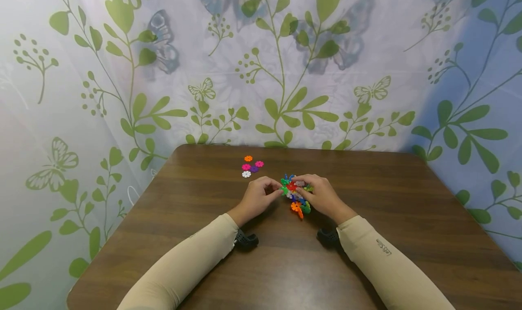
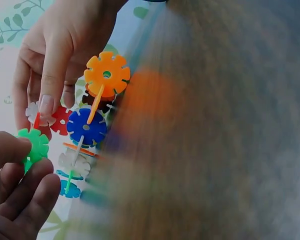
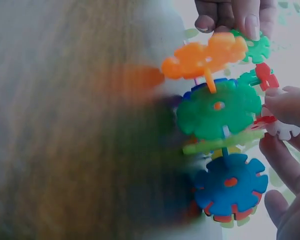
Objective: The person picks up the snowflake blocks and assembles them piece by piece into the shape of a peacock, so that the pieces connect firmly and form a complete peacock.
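A cluster of interlocking flower-shaped plastic discs, in orange, blue, red, green and white, stands on the table between both hands. My left hand pinches a green disc between thumb and fingers at the cluster's left side. Whether that disc is slotted into its neighbour I cannot tell. On the other side, my right hand grips the cluster by a whitish disc beside a red one. In the right wrist view, a blue disc and a larger green disc face the camera.
Several loose discs lie farther back on the brown table, left of the cluster: an orange one, two pink, a purple and a white one. Behind the table's far edge hangs a leaf-patterned curtain.
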A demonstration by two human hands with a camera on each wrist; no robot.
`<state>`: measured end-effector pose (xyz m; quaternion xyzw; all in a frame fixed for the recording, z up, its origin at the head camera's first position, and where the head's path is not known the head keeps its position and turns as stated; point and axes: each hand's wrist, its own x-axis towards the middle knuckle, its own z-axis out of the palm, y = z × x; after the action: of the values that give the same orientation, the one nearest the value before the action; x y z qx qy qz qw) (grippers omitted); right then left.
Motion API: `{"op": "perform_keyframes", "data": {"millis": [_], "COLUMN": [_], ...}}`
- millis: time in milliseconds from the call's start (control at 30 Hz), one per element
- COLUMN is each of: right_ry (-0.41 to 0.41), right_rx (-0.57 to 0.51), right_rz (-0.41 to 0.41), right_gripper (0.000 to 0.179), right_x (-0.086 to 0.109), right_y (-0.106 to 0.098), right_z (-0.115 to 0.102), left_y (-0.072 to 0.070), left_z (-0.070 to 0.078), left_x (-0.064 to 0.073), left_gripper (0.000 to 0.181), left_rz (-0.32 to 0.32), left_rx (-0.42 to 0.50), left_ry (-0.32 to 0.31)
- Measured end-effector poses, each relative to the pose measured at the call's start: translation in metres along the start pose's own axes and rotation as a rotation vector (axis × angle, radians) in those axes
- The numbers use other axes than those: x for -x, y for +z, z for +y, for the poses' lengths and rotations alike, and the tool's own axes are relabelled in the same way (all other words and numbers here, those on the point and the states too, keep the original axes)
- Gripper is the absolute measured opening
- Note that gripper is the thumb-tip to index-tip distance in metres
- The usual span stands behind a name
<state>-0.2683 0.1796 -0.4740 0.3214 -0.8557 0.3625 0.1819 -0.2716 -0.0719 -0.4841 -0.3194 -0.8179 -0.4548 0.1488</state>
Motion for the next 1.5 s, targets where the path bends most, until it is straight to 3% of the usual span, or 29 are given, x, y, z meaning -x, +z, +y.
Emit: {"op": "perform_keyframes", "data": {"millis": [400, 667, 900, 1267, 1500], "right_ry": [-0.022, 0.01, 0.019, -0.001, 0.02], "right_rx": [-0.007, -0.024, 0.015, 0.019, 0.007], "right_rz": [-0.019, -0.019, -0.005, 0.039, 0.01], "right_gripper": [0.025, 0.024, 0.021, 0.02, 0.024], "right_x": [-0.002, -0.002, -0.002, 0.0, -0.001], "right_y": [0.0, -0.001, -0.002, 0.0, 0.003], "right_z": [-0.003, -0.006, -0.008, -0.006, -0.004], "left_y": [0.004, 0.008, 0.01, 0.014, 0.014], "left_z": [0.007, 0.011, 0.013, 0.014, 0.012], "left_x": [0.001, 0.001, 0.001, 0.001, 0.001], "left_gripper": [0.007, 0.008, 0.009, 0.01, 0.009], "left_rz": [0.034, 0.06, 0.062, 0.108, 0.103], "left_rx": [-0.095, -0.203, -0.202, -0.195, -0.217], "left_ry": [0.058, 0.167, 0.218, 0.231, 0.209]}}
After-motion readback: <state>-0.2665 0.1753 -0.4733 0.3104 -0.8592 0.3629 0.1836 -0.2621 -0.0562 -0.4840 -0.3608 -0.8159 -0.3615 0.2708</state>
